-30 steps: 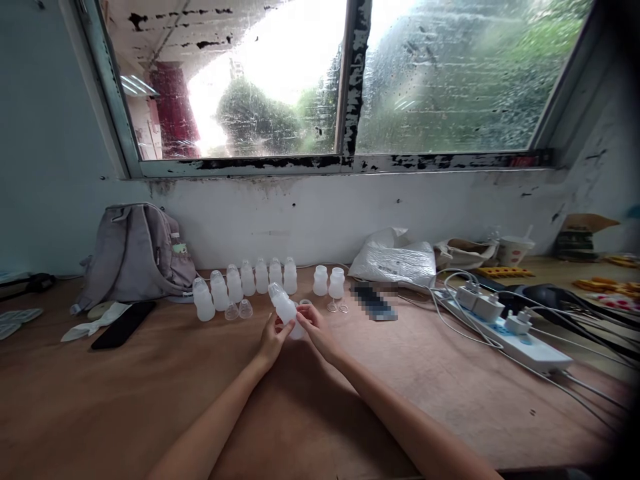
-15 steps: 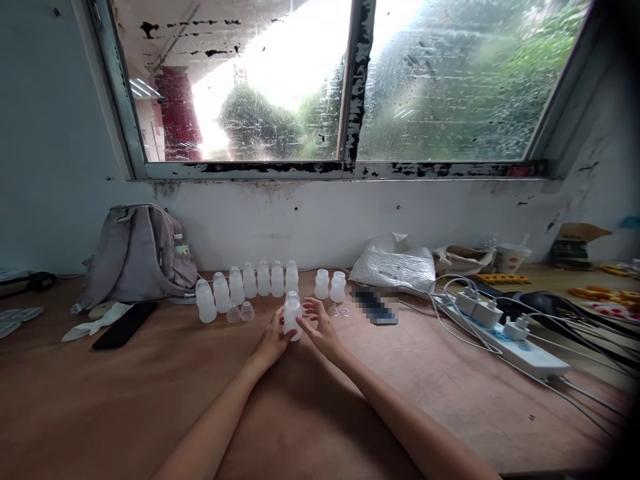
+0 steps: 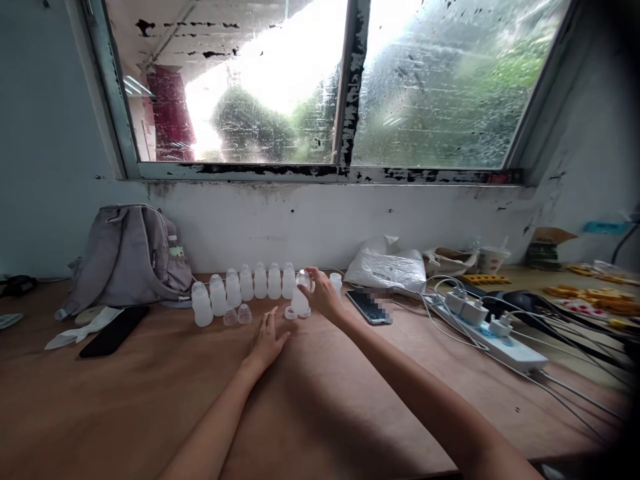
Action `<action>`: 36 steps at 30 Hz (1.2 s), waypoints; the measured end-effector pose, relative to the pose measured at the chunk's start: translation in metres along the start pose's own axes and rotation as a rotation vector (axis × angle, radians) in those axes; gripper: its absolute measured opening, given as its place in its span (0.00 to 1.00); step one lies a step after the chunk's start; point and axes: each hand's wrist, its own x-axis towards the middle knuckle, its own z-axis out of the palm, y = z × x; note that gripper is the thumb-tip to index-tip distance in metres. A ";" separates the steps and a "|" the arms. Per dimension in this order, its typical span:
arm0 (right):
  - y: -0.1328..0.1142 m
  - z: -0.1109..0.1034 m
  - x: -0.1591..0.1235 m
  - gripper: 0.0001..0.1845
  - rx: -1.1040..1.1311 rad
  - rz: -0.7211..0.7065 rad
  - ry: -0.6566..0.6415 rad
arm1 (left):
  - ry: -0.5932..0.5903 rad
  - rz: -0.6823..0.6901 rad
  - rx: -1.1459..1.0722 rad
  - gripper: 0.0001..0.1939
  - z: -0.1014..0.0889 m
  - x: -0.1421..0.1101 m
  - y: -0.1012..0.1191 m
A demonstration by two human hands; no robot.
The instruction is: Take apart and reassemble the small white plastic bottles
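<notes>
The right hand (image 3: pixel 323 293) grips a capped bottle (image 3: pixel 301 297) upright on the worktop (image 3: pixel 320 393); the left hand (image 3: pixel 267 341) rests flat, fingers spread, empty.

Nine white bottles (image 3: pixel 246 283), two clear caps (image 3: pixel 237 315), two phones (image 3: pixel 113 331).

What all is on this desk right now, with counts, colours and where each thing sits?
bottles: about seven in a curved row, translucent white, at the wall
bottle: one, translucent white, under right fingers
loose caps: two, clear, before the row
backpack: one, grey, far left
black phone: one, lying left
plastic bag: one, white, right of centre
power strip: one, white, chargers plugged in, right
left hand: flat on the desk
right hand: on the bottle
</notes>
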 end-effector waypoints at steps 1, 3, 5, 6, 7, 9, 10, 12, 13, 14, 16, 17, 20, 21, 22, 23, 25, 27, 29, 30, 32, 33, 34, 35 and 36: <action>0.005 -0.001 0.009 0.21 -0.039 0.022 0.024 | -0.001 -0.009 0.039 0.30 -0.001 0.000 -0.002; 0.015 0.001 0.025 0.20 -0.103 0.062 0.047 | -0.010 -0.041 0.114 0.28 -0.002 0.000 -0.005; 0.024 0.007 0.038 0.20 -0.154 0.102 0.045 | -0.020 -0.065 0.175 0.27 -0.004 0.001 -0.006; 0.028 0.012 0.043 0.20 -0.178 0.120 0.037 | -0.024 -0.070 0.200 0.26 -0.005 0.001 -0.006; 0.032 0.017 0.047 0.20 -0.204 0.136 0.024 | -0.028 -0.070 0.222 0.25 -0.006 0.001 -0.006; 0.039 0.028 0.052 0.21 -0.259 0.157 -0.010 | -0.044 -0.069 0.256 0.23 -0.007 0.001 -0.004; 0.042 0.032 0.053 0.21 -0.289 0.161 -0.029 | -0.057 -0.069 0.270 0.22 -0.008 0.001 -0.004; 0.047 0.040 0.053 0.21 -0.340 0.161 -0.067 | -0.081 -0.067 0.285 0.21 -0.008 0.001 -0.002; 0.050 0.043 0.052 0.21 -0.358 0.159 -0.080 | -0.089 -0.065 0.287 0.21 -0.008 0.001 -0.001; 0.052 0.046 0.052 0.20 -0.371 0.156 -0.090 | -0.095 -0.064 0.285 0.21 -0.008 0.001 0.000; 0.055 0.050 0.051 0.20 -0.384 0.154 -0.099 | -0.109 -0.064 0.277 0.20 -0.007 0.000 0.001; 0.056 0.052 0.050 0.20 -0.390 0.154 -0.100 | -0.115 -0.062 0.273 0.20 -0.007 0.000 0.002; 0.059 0.053 0.050 0.22 -0.394 0.148 -0.100 | -0.118 -0.055 0.265 0.19 -0.007 -0.001 0.005; 0.060 0.051 0.049 0.23 -0.388 0.140 -0.096 | -0.118 -0.054 0.262 0.19 -0.006 -0.001 0.006; 0.061 0.048 0.048 0.24 -0.376 0.128 -0.085 | -0.121 -0.053 0.259 0.18 -0.006 -0.001 0.007; 0.062 0.044 0.045 0.23 -0.361 0.111 -0.065 | -0.129 -0.052 0.256 0.17 -0.005 0.000 0.008; 0.065 0.035 0.036 0.21 -0.323 0.081 -0.001 | -0.155 -0.044 0.248 0.15 -0.003 0.002 0.011; 0.069 0.026 0.020 0.17 -0.288 0.085 0.051 | -0.170 -0.028 0.232 0.14 0.001 0.008 0.011; 0.074 0.019 -0.002 0.17 -0.266 0.158 0.044 | -0.150 -0.016 0.201 0.15 0.008 0.015 0.009; 0.076 0.017 -0.014 0.18 -0.269 0.218 0.018 | -0.133 -0.016 0.182 0.17 0.012 0.020 0.008; 0.079 0.016 -0.035 0.20 -0.304 0.361 -0.068 | -0.101 -0.036 0.142 0.19 0.021 0.028 0.003; 0.080 0.017 -0.044 0.21 -0.327 0.412 -0.123 | -0.090 -0.055 0.123 0.19 0.027 0.032 0.001; 0.080 0.018 -0.051 0.20 -0.351 0.450 -0.180 | -0.082 -0.074 0.108 0.19 0.032 0.034 0.000; 0.080 0.018 -0.056 0.19 -0.369 0.477 -0.235 | -0.074 -0.091 0.099 0.18 0.037 0.037 -0.002; 0.079 0.018 -0.059 0.17 -0.383 0.497 -0.279 | -0.062 -0.103 0.095 0.16 0.041 0.038 -0.002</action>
